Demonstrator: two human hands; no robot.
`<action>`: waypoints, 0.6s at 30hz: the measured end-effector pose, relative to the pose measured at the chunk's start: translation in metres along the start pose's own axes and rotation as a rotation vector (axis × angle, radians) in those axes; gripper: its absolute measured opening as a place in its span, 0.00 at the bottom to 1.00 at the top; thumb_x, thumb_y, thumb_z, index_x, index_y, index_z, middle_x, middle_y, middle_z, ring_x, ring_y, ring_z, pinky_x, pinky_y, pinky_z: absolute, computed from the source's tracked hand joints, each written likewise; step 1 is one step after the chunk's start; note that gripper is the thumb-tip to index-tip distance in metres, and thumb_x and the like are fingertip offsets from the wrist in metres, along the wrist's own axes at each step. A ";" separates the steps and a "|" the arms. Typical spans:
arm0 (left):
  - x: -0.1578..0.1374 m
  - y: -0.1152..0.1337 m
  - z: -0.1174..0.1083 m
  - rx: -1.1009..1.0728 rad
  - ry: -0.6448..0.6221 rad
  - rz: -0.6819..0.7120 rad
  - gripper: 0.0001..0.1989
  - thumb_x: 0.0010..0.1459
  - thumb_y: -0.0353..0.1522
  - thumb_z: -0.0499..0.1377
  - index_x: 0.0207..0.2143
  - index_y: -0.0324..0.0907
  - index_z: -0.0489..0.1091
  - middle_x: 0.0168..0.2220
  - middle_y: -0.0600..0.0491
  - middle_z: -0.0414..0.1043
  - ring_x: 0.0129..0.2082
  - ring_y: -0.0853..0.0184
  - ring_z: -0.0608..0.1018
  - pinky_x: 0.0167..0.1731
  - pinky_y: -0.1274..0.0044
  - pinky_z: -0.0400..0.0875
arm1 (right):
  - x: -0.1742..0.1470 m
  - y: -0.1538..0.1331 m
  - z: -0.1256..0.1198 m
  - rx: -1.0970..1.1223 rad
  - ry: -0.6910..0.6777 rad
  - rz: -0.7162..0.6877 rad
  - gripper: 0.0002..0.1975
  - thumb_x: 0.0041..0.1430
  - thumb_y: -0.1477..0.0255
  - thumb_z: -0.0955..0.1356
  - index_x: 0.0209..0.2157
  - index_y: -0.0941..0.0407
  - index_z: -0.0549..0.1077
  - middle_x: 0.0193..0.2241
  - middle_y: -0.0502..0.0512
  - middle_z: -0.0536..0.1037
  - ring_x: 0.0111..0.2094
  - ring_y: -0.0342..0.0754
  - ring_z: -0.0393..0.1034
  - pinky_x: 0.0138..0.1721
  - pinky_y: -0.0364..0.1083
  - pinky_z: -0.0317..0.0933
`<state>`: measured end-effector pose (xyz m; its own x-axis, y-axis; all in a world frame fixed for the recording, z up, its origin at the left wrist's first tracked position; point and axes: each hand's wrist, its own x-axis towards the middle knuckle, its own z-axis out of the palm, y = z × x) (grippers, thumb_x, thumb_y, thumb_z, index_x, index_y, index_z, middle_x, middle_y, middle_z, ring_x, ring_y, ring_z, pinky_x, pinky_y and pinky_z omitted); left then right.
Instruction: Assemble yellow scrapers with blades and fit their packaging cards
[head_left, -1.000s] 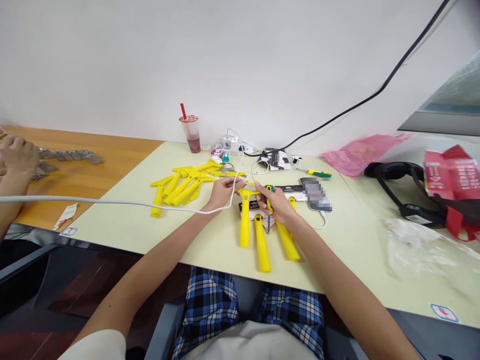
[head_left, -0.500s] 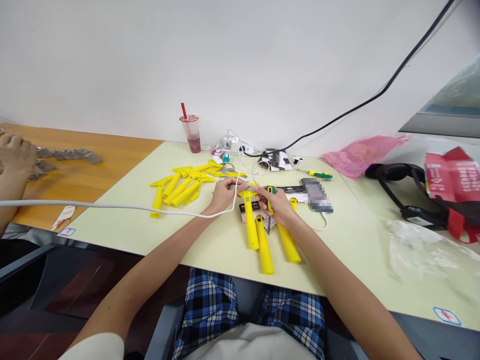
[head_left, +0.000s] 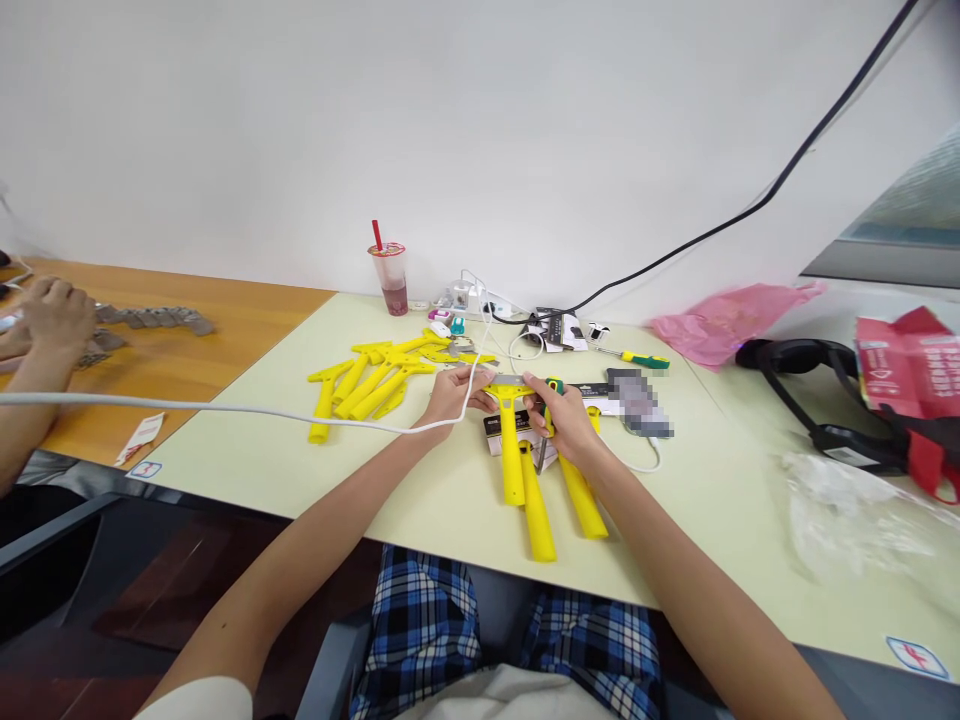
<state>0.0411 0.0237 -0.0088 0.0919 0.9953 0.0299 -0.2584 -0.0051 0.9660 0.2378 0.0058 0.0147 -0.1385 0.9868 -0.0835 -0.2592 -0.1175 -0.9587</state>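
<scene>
Two hands (head_left: pixel 450 393) pinching yellow scraper (head_left: pixel 511 450), right hand (head_left: pixel 568 420) gripping screwdriver (head_left: pixel 553 387)

Scraper handle (head_left: pixel 511 455) — smooth plastic; blade (head_left: pixel 508 380) — metal; pink bag (head_left: pixel 731 322), crinkled thin plastic.

yellow handles (head_left: pixel 511 460) up front: three, easy
left pile (head_left: pixel 381 392) of handles: too jumbled to count, sorry
screwdrivers (head_left: pixel 646 361): two, pretty clear
drink cup (head_left: pixel 393 288): just the one
straw (head_left: pixel 377 236): also one
phone (head_left: pixel 637 402): one
pink bag (head_left: pixel 720 325): single
stickers (head_left: pixel 916 657): two that I can spot
thick black cable (head_left: pixel 705 240): only one
</scene>
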 end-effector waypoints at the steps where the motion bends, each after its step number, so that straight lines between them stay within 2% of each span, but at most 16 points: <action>1: 0.000 0.000 0.000 -0.002 0.004 -0.002 0.28 0.47 0.49 0.79 0.38 0.36 0.79 0.27 0.47 0.81 0.22 0.63 0.83 0.29 0.70 0.82 | 0.000 0.001 0.000 -0.006 0.002 -0.003 0.29 0.47 0.49 0.83 0.25 0.55 0.70 0.22 0.51 0.75 0.15 0.36 0.54 0.12 0.41 0.47; 5: 0.001 0.002 0.000 -0.044 0.027 -0.010 0.29 0.44 0.48 0.81 0.38 0.35 0.80 0.28 0.48 0.81 0.22 0.64 0.82 0.28 0.71 0.82 | 0.000 -0.004 -0.004 -0.077 -0.030 0.011 0.31 0.48 0.46 0.82 0.25 0.55 0.70 0.24 0.57 0.80 0.14 0.37 0.55 0.12 0.42 0.46; 8: 0.001 0.006 0.000 -0.077 0.031 -0.003 0.29 0.43 0.48 0.81 0.38 0.35 0.81 0.30 0.47 0.82 0.22 0.66 0.82 0.28 0.73 0.82 | 0.003 -0.023 -0.013 -0.226 -0.133 0.098 0.31 0.49 0.44 0.81 0.29 0.55 0.70 0.25 0.60 0.82 0.14 0.38 0.55 0.11 0.42 0.44; 11: 0.000 0.010 0.000 -0.088 0.029 0.000 0.30 0.42 0.48 0.82 0.37 0.35 0.81 0.31 0.47 0.83 0.23 0.67 0.82 0.28 0.74 0.82 | 0.011 -0.056 -0.020 -0.467 -0.219 0.124 0.30 0.53 0.45 0.80 0.34 0.56 0.72 0.23 0.57 0.80 0.15 0.39 0.55 0.13 0.41 0.46; 13: -0.001 0.012 0.000 -0.102 0.040 0.004 0.30 0.40 0.48 0.82 0.36 0.34 0.81 0.30 0.48 0.82 0.22 0.67 0.82 0.28 0.75 0.82 | 0.020 -0.080 -0.018 -0.696 -0.274 0.091 0.28 0.55 0.45 0.79 0.36 0.56 0.75 0.16 0.50 0.73 0.15 0.40 0.55 0.15 0.41 0.49; 15: 0.000 0.014 0.000 -0.115 0.049 0.007 0.30 0.39 0.47 0.83 0.35 0.35 0.81 0.29 0.49 0.81 0.22 0.68 0.82 0.27 0.75 0.81 | 0.031 -0.100 -0.011 -0.934 -0.358 0.059 0.27 0.57 0.46 0.78 0.36 0.57 0.77 0.12 0.46 0.67 0.14 0.40 0.55 0.18 0.42 0.51; 18: 0.001 0.015 -0.002 -0.129 0.058 0.011 0.28 0.39 0.46 0.83 0.35 0.35 0.81 0.29 0.51 0.80 0.21 0.69 0.81 0.26 0.76 0.80 | 0.049 -0.115 0.006 -1.161 -0.492 -0.016 0.26 0.55 0.48 0.79 0.34 0.57 0.77 0.13 0.46 0.67 0.15 0.41 0.58 0.19 0.42 0.54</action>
<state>0.0355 0.0245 0.0049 0.0336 0.9992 0.0214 -0.3807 -0.0070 0.9247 0.2547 0.0671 0.1225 -0.5480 0.8124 -0.1992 0.6921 0.3067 -0.6534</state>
